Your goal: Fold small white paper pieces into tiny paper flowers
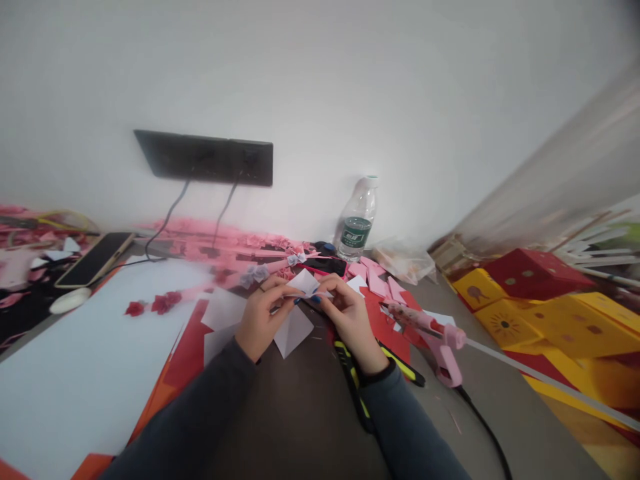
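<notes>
Between both hands, above the table, is a small piece of white paper [303, 281] with folds in it. My left hand [267, 313] pinches its left side between thumb and fingers. On the other side my right hand [347, 313] pinches the right edge, its thumb close to the left one. Below the hands lies a white paper square [294, 331] with a crease, and more white sheets sit left of it. Under my right wrist are yellow-and-black scissors or cutters [353, 383], partly hidden by the arm.
A pink glue gun [440, 343] with a long glue stick and cord lies at right, beside red paper [387, 323]. Pink paper flowers [265, 241] line the wall near a water bottle [357, 223]. Large white sheets [90, 360] and a phone [95, 260] are at left; yellow boxes [565, 323] stand right.
</notes>
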The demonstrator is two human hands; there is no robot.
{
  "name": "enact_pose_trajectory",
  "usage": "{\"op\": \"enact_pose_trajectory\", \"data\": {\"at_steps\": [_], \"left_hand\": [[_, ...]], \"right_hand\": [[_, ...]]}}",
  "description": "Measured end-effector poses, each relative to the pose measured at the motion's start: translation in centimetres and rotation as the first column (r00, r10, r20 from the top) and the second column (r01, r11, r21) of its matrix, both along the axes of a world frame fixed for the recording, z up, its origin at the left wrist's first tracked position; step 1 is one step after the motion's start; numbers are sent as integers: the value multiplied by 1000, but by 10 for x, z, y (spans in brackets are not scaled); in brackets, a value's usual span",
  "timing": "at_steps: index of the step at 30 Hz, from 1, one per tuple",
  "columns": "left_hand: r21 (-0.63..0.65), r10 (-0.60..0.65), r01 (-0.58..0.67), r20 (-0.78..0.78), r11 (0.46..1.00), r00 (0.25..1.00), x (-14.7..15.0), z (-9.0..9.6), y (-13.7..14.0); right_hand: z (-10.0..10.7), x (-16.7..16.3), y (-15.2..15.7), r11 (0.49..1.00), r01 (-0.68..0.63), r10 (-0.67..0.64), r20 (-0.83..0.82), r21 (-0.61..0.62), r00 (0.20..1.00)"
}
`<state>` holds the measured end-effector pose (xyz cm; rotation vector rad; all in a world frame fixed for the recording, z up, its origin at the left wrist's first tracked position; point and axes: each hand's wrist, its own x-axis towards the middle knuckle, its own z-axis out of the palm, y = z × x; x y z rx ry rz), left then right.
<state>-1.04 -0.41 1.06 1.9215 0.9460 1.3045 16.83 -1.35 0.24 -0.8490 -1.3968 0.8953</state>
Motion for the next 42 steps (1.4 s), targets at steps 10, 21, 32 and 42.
{"op": "enact_pose_trajectory", "data": {"at_steps": [10, 21, 32, 42], "left_hand": [[-63, -34, 34, 0, 997, 999, -1, -1, 0], [-312, 24, 73, 297, 947, 955, 5, -7, 2], [-434, 84, 111, 406, 894, 910, 10, -5, -1], [-450, 47, 166, 425, 878, 904, 17, -8, -6]], "right_hand": [[-4, 5, 2, 971, -93, 49, -196, -222, 979], [-4, 3, 2, 971, -44, 33, -53, -233, 998], [1, 2, 1, 990, -64, 59, -47, -126, 997], [-6, -2, 1, 982, -59, 48, -63, -178, 997]]}}
